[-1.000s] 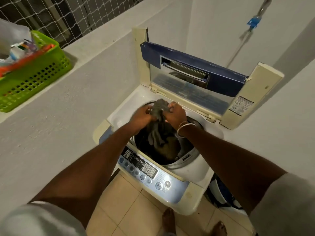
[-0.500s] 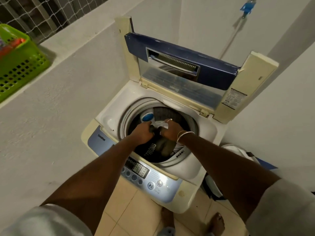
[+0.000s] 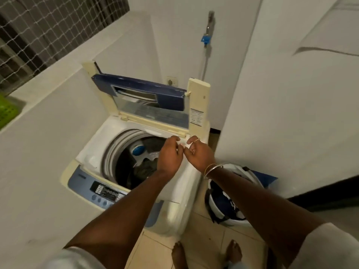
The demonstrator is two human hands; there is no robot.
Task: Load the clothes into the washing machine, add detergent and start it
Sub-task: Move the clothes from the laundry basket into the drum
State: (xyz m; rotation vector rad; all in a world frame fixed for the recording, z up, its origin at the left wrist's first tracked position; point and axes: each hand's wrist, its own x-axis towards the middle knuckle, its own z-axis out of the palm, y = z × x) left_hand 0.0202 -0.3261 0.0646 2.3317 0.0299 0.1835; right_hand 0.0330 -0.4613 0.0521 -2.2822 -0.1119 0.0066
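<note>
Washing machine (image 3: 97,150), lid (image 3: 139,90) propped upright at its back. Dark clothes (image 3: 143,169) lie low in the drum, under a blue cap (image 3: 138,150) on the drum's far wall.

Both hands are over the machine's rear right corner, just in front of the lid hinge. The left hand (image 3: 170,154) is above the drum's right rim and the right hand (image 3: 199,154) is over the machine's right edge. Their fingertips nearly meet and the fingers are curled inward. A pale patch shows between them, but with the blur I cannot tell whether they pinch something small or hold nothing.

More laundry sits in a white basket (image 3: 239,168) on the floor against the machine's right side, with dark blue cloth (image 3: 223,200) inside. It is below and to the right of the hands, with its opening facing up.

Judgement: loading looks part done. If the next reach is for more clothes, the right hand is nearer — it goes down and outward past the machine's right wall, while the left would have to cross over. The control panel (image 3: 104,191) on the machine's front edge is untouched, and no detergent is in view.
</note>
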